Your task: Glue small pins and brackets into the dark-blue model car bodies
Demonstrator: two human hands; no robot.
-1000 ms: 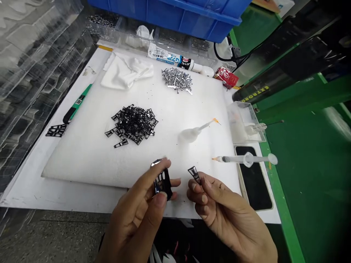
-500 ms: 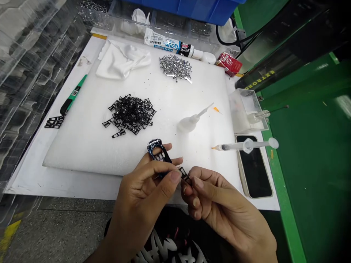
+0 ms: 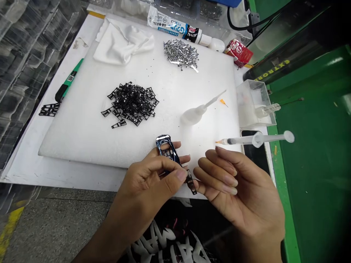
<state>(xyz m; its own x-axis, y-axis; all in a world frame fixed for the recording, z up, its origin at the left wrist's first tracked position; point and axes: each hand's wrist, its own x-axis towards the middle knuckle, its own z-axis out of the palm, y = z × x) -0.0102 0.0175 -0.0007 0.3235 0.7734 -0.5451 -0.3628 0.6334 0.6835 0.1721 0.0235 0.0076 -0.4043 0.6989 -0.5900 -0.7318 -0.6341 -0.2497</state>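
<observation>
- The left hand [image 3: 144, 191] is curled around a glossy frame piece [image 3: 166, 149], gripping it between thumb and fingers; the right hand [image 3: 241, 191] is open, fingers spread, apart from the frame piece and holding nothing.
- The frame piece stands tilted just above the near edge of the foam sheet. It is narrow and rounded, with a mirror-bright dark blue and chrome rim around a large opening, and a dark slotted section below.
- A small black bracket [image 3: 191, 182] sits at the frame piece's lower end, just beside the right hand's palm.
- A white foam sheet [image 3: 82, 135] lies on the white-covered worktop [image 3: 60, 179].
- On the foam, a syringe [image 3: 255, 139] with an orange tip lies beside a squeeze bottle [image 3: 194, 115]; a loose orange nozzle [image 3: 224, 103] lies nearby.
- A heap of black brackets [image 3: 131, 104] sits mid-foam, with a few more [image 3: 49, 109] by a green utility knife [image 3: 68, 82] off the foam.
- Farther on are a heap of silver parts [image 3: 181, 54], a white cloth [image 3: 123, 44], and a glue tube [image 3: 175, 28].
</observation>
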